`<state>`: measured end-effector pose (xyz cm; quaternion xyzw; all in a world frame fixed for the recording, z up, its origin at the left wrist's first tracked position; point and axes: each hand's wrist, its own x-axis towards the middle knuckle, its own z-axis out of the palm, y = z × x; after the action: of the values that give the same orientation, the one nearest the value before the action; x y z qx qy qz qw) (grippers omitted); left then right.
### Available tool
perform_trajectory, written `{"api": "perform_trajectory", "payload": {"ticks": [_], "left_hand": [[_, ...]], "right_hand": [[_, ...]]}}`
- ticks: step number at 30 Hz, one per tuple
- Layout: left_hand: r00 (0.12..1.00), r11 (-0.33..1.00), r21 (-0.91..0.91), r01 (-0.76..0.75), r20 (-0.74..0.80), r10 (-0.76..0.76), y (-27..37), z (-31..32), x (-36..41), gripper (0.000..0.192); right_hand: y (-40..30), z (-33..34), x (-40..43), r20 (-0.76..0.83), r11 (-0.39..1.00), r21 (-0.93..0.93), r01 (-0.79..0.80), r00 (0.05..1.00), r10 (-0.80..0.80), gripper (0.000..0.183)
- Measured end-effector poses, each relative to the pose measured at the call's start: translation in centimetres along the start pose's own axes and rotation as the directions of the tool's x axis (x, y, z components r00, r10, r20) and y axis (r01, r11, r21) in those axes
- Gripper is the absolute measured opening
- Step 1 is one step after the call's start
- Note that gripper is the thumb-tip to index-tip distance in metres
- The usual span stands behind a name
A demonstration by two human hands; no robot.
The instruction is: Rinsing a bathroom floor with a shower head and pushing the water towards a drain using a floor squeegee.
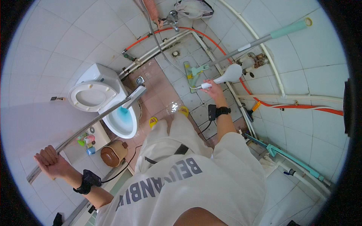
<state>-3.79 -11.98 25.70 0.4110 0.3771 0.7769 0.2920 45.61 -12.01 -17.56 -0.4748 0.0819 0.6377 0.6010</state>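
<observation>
My left hand (pixel 50 163) is closed around the end of a long metal pole (pixel 87 126) at the lower left. At the pole's other end a grey-white brush head (pixel 135 97) with dark bristles hangs over the back edge of the toilet bowl, as seen from above; whether it touches is unclear. The white toilet (pixel 131 131) has its lid and seat raised, and blue liquid (pixel 124 116) lies in the bowl. My right hand (pixel 212 89) grips the handle of a white shower head (pixel 233 73), whose grey hose (pixel 162 52) runs up to a wall tap (pixel 172 19). No water spray is visible.
A squeegee mop (pixel 254 42) leans on the right wall beside an orange hose (pixel 209 38) and pipes. A brown bin (pixel 111 155) stands left of my legs. Wet pink tiles (pixel 161 84) surround a floor drain (pixel 140 80). A cable (pixel 127 166) runs from my left wrist.
</observation>
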Motion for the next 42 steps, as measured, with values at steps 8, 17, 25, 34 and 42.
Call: {"api": "perform_trajectory", "payload": {"ticks": [8, 17, 25, 34, 42], "left_hand": [[1.000, 1.000, -0.016, 0.010, 0.026, -0.010, -0.4, -0.5, 0.1, 0.040], [0.999, 1.000, -0.021, 0.000, 0.037, 0.001, -0.3, -1.2, 0.8, 0.040], [0.994, 0.997, -0.057, 0.045, 0.103, -0.039, 0.2, -1.9, 1.1, 0.039], [0.998, 1.000, -0.006, 0.027, 0.055, -0.027, 0.2, -2.4, 1.3, 0.039], [0.996, 0.999, -0.015, 0.045, 0.084, -0.044, -0.7, -3.0, 2.0, 0.039]], "right_hand": [[-0.1, 1.2, 0.3, 0.018, 0.998, -0.055, 0.010, 1.000, -0.009, 0.011], [0.7, 1.2, 2.0, 0.100, 0.988, -0.150, -0.047, 0.993, 0.063, 0.009], [2.4, 2.6, 2.9, -0.005, 0.947, -0.322, 0.015, 1.000, -0.018, 0.014], [4.9, 3.1, 2.7, 0.021, 0.919, -0.311, -0.243, 0.965, 0.263, 0.016], [8.0, 1.4, 2.2, -0.101, 0.947, -0.201, -0.252, 0.967, 0.236, 0.025]]}}
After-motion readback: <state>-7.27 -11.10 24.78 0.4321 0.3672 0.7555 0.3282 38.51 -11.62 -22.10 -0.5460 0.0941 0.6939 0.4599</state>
